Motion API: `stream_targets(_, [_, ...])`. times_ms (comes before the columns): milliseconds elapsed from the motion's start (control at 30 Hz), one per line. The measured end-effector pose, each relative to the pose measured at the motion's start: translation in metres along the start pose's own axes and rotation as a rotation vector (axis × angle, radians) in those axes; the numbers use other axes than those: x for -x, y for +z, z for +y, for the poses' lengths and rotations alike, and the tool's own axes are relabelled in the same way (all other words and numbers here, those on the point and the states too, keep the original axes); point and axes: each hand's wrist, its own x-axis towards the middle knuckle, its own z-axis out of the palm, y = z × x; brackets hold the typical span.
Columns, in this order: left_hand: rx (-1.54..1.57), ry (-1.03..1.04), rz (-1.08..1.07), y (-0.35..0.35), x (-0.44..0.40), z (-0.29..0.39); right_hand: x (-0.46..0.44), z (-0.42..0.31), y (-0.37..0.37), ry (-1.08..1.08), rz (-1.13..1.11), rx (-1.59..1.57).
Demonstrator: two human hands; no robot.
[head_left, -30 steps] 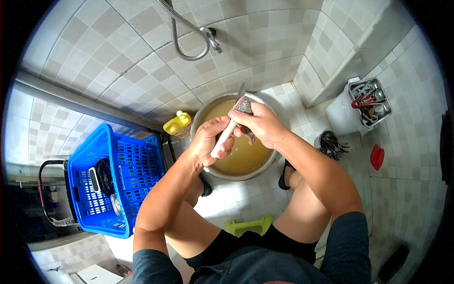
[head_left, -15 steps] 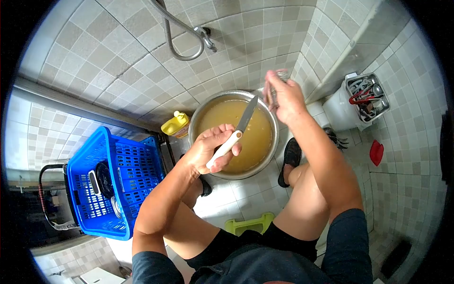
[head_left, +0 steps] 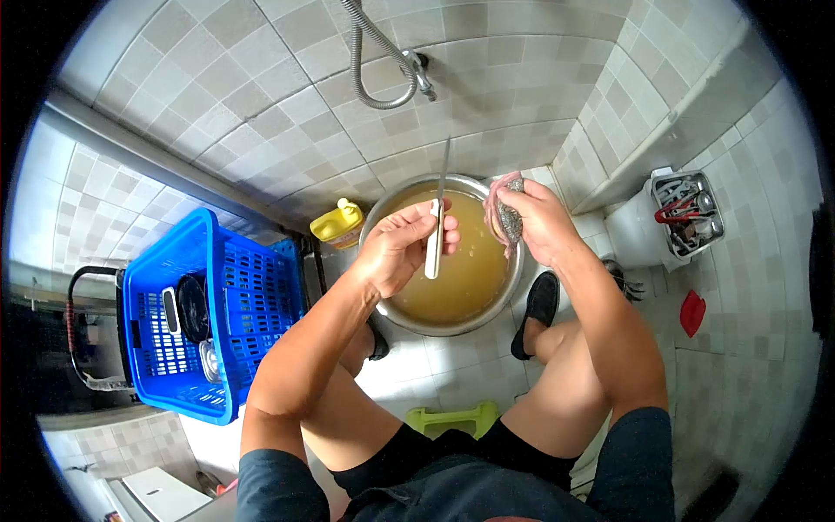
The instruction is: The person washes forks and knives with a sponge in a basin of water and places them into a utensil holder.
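Note:
A knife with a white handle (head_left: 433, 248) is gripped in my left hand (head_left: 398, 247), its blade pointing away from me and turned nearly edge-on. That hand is over the left part of a wide metal basin (head_left: 452, 329) filled with cloudy yellowish-brown water (head_left: 452, 291). On the basin's right side, my right hand (head_left: 541, 224) is closed around a crumpled pink-and-grey cloth (head_left: 506, 217), which looks rough and speckled on its grey side. Knife and cloth are apart.
A blue plastic basket (head_left: 222, 322) with a few items inside stands at left. Beside the basin sits a yellow bottle (head_left: 337, 224). A utensil holder (head_left: 687, 213) is at right, a green stool (head_left: 452, 419) below me, and a tap (head_left: 421, 76) on the tiled wall.
The knife has turned from showing its broad blade to nearly edge-on, pointing more straight away. My right hand has come down to the basin's edge with the cloth. The view has shifted slightly.

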Motion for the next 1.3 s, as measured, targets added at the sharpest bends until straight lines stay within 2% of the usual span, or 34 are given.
stream_targets(100, [-0.076, 0.044, 0.081, -0.002, -0.003, -0.004, -0.001, 0.007, 0.007, 0.024, -0.047, -0.023])
stream_targets(233, [-0.059, 0.091, 0.048, -0.005, -0.01, -0.002, 0.0, 0.02, 0.032, -0.007, -0.153, -0.023])
stream_targets(300, [-0.015, 0.078, 0.105, 0.008, -0.007, 0.0, -0.006, 0.03, 0.038, 0.024, -0.244, 0.108])
stream_targets(400, [-0.045, 0.042, 0.165, 0.014, -0.006, 0.001, -0.003, 0.037, 0.049, -0.037, -0.219, 0.195])
stream_targets(467, [-0.139, 0.11, 0.302, 0.004, -0.01, -0.003, 0.005, 0.023, 0.052, -0.084, -0.251, 0.372])
stream_targets(500, [-0.138, 0.111, 0.302, 0.0, -0.012, -0.003, 0.004, 0.026, 0.051, -0.084, -0.252, 0.372])
stream_targets(567, [-0.107, 0.174, 0.341, -0.01, -0.014, -0.001, 0.001, 0.039, 0.05, -0.275, -0.348, 0.574])
stream_targets(700, [-0.009, 0.306, 0.431, -0.021, -0.013, 0.028, 0.021, 0.04, 0.049, -0.326, -0.5, 0.769])
stream_targets(767, [-0.023, 0.317, 0.43, -0.032, -0.011, 0.038, 0.032, 0.038, 0.05, -0.323, -0.502, 0.867])
stream_targets(833, [-0.013, 0.24, 0.428, -0.035, -0.007, 0.042, 0.033, 0.043, 0.046, -0.241, -0.425, 0.989])
stream_targets(900, [-0.082, 0.232, 0.378, -0.046, -0.009, 0.036, 0.029, 0.044, 0.043, -0.203, -0.391, 0.955])
stream_targets(967, [-0.071, 0.174, 0.324, -0.041, -0.008, 0.029, 0.033, 0.032, 0.047, -0.035, -0.243, 0.798])
stream_targets(1000, [-0.086, 0.143, 0.25, -0.038, -0.006, 0.029, 0.029, 0.036, 0.046, -0.044, -0.158, 0.783])
stream_targets(1100, [0.039, 0.087, 0.139, -0.025, -0.003, 0.025, 0.027, 0.034, 0.041, -0.053, -0.145, 0.692])
stream_targets(1133, [0.033, 0.08, 0.043, -0.029, -0.003, 0.022, 0.027, 0.03, 0.043, 0.06, -0.113, 0.709])
stream_targets(1300, [0.008, 0.064, -0.064, -0.014, 0.004, 0.016, 0.014, 0.047, 0.032, -0.145, -0.058, 0.649])
